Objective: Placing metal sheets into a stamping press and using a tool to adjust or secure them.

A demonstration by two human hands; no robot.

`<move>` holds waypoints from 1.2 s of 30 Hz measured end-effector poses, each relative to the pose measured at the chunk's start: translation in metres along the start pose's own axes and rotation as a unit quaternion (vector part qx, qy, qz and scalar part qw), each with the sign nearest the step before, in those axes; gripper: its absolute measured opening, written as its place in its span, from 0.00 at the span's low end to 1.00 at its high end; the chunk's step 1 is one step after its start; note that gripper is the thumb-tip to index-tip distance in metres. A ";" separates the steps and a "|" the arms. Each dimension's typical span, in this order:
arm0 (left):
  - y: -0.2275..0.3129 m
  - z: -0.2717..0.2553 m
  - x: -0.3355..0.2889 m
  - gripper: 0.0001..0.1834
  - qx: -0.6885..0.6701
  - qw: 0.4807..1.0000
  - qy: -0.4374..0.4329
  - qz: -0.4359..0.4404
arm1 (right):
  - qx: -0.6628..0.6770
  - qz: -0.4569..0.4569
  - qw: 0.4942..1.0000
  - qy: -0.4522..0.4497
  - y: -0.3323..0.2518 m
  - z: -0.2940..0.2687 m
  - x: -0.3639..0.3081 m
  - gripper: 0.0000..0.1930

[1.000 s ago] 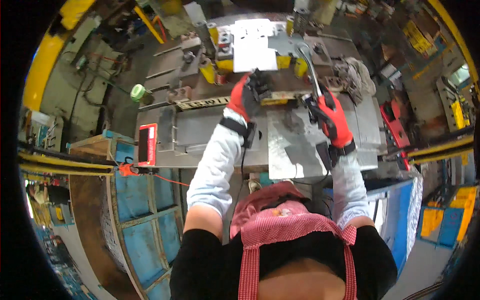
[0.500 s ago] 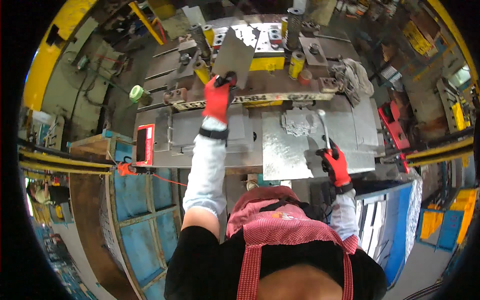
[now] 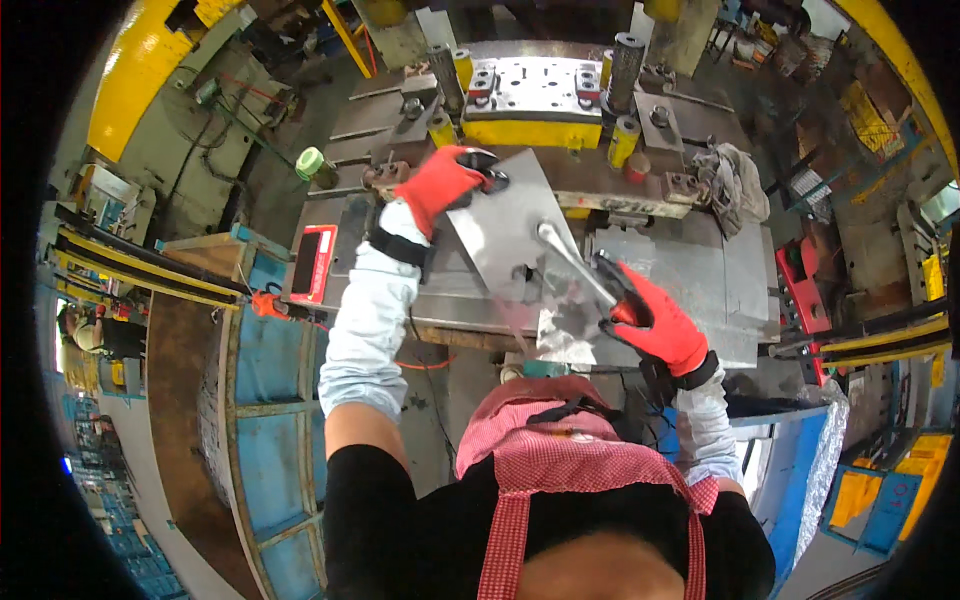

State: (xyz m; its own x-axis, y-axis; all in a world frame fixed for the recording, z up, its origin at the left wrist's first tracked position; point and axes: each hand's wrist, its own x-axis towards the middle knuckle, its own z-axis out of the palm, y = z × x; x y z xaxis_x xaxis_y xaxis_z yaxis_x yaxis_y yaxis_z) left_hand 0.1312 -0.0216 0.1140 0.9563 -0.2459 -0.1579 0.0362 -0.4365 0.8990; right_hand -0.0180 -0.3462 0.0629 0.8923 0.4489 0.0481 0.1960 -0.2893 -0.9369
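Note:
My left hand (image 3: 445,188), in a red and black glove, grips a thin grey metal sheet (image 3: 510,215) by its upper left edge. The sheet is tilted above the near part of the bench. In my gloved right hand (image 3: 662,322) is a metal rod with a rounded head (image 3: 578,262), its lower end closed in my fingers. The head overlaps the sheet's face; whether it touches I cannot tell. Beyond the sheet stands a die block with a bright steel top (image 3: 535,85) and yellow base (image 3: 530,133). Small cut metal pieces (image 3: 622,242) lie partly hidden behind the rod.
Yellow cylinders (image 3: 622,143) and dark coiled posts (image 3: 626,75) flank the die. A grey rag (image 3: 735,185) lies at the right, with flat sheets (image 3: 700,275) nearer me. A red-framed panel (image 3: 315,262) is at the left. Blue-panelled frame (image 3: 265,385) stands lower left.
My left hand has brought the sheet back from over the die, toward me, uncovering the die's top. My right hand has moved the rod up and left, over the sheet.

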 end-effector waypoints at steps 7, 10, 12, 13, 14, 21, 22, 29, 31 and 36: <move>-0.070 -0.026 0.025 0.17 -0.082 0.951 -0.064 0.292 | 0.318 0.123 0.940 0.012 0.013 0.008 0.017 0.33; -0.062 -0.004 0.006 0.18 -0.353 0.928 -0.030 0.119 | 0.323 0.064 0.940 0.093 0.007 -0.010 0.065 0.27; -0.085 0.007 -0.002 0.19 -0.506 0.860 -0.061 0.009 | 0.362 0.008 0.928 0.086 -0.006 -0.016 0.106 0.22; -0.082 0.024 -0.007 0.20 -0.499 0.862 -0.079 0.029 | 0.360 0.032 0.932 0.041 -0.001 -0.032 0.123 0.20; -0.078 0.041 -0.012 0.20 -0.491 0.865 -0.095 0.048 | 0.359 0.056 0.932 -0.006 0.008 -0.044 0.139 0.19; -0.063 0.099 0.030 0.24 -0.663 0.742 -0.091 0.049 | 0.060 -0.132 0.988 0.053 0.040 -0.029 0.220 0.08; -0.061 0.103 0.035 0.24 -0.649 0.756 -0.069 0.045 | 0.013 -0.207 0.975 0.075 0.042 -0.025 0.222 0.09; -0.060 0.102 0.031 0.23 -0.633 0.774 -0.011 0.015 | 0.356 -0.006 0.920 0.165 0.010 -0.007 0.142 0.27; -0.055 0.103 0.028 0.21 -0.632 0.775 -0.004 0.012 | 0.290 -0.010 0.934 0.208 0.053 -0.015 0.093 0.28; -0.048 0.109 0.031 0.17 -0.644 0.765 0.019 0.023 | 0.267 0.117 0.881 0.372 0.162 -0.021 -0.037 0.27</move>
State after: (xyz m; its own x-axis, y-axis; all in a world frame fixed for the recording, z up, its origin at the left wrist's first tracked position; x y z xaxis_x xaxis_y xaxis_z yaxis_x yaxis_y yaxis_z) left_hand 0.1273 -0.1023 0.0218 0.9722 -0.1987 -0.1241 0.2339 0.7917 0.5644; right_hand -0.0104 -0.4278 -0.0836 0.9413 -0.3072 -0.1396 -0.0698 0.2275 -0.9713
